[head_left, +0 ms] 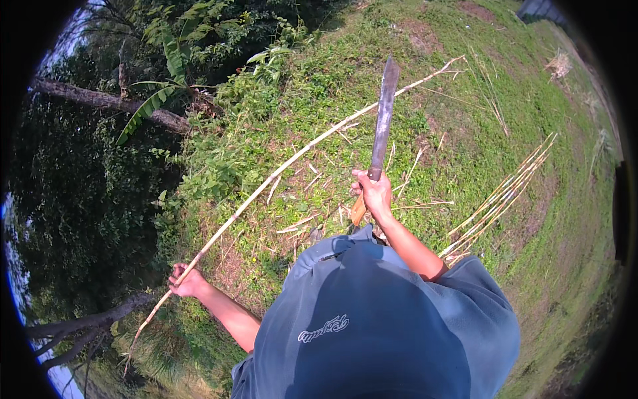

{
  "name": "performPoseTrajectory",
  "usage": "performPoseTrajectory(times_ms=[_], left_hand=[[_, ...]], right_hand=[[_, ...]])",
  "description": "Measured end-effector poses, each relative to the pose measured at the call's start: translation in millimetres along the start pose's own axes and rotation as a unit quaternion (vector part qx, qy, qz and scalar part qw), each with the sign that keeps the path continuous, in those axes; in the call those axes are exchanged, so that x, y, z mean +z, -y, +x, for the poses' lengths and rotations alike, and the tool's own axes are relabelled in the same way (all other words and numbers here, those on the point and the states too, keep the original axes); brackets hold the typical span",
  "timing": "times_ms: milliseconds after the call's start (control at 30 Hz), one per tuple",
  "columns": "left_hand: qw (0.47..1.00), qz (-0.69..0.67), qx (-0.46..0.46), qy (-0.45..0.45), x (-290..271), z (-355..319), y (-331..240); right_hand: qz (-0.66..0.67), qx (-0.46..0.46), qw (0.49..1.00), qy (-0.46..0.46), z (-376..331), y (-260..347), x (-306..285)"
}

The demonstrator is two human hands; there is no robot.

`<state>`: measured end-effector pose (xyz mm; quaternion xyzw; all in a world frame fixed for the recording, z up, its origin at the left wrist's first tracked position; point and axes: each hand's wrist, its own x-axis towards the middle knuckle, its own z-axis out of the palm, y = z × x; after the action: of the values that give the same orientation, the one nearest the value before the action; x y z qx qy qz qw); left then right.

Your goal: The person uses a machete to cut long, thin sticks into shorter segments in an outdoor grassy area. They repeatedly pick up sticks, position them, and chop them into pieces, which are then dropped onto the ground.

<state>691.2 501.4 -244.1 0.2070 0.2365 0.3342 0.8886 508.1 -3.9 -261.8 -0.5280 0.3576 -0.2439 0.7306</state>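
Observation:
My left hand [188, 282] is closed around a long, pale, jointed bamboo pole [279, 169] close to its thin lower-left end. From there the pole slants up across the grass to the upper right, where short twig stubs stick out at its tip. A machete [383, 123] with a long dark blade and an orange-brown wooden handle is gripped in my right hand [375, 194], its blade pointing away from me. In the picture the blade crosses in front of the pole's far part; whether they touch I cannot tell.
Several thin yellowish poles [508, 189] lie bundled on the grass at the right. Cut pieces and slivers [299, 224] are scattered before me. Dense bushes [100, 193] fill the left side, with a fallen trunk [109, 101] and dark branches [93, 319] there.

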Motion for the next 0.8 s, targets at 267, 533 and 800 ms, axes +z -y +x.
performPoseTrajectory(times_ms=[267,533,800], left_hand=[[0.966,0.141,-0.001,-0.214,-29.1,5.6,104.1],[0.005,0.982,0.091,0.165,0.4,16.8,166.4],[-0.071,0.971,0.059,0.222,9.6,37.3,210.9]], right_hand=[[-0.36,-0.147,0.899,-0.201,-10.6,15.8,-110.4],[-0.47,-0.429,0.757,-0.149,34.4,207.2,-27.9],[-0.315,-0.808,0.497,-0.037,-77.1,430.3,188.1]])
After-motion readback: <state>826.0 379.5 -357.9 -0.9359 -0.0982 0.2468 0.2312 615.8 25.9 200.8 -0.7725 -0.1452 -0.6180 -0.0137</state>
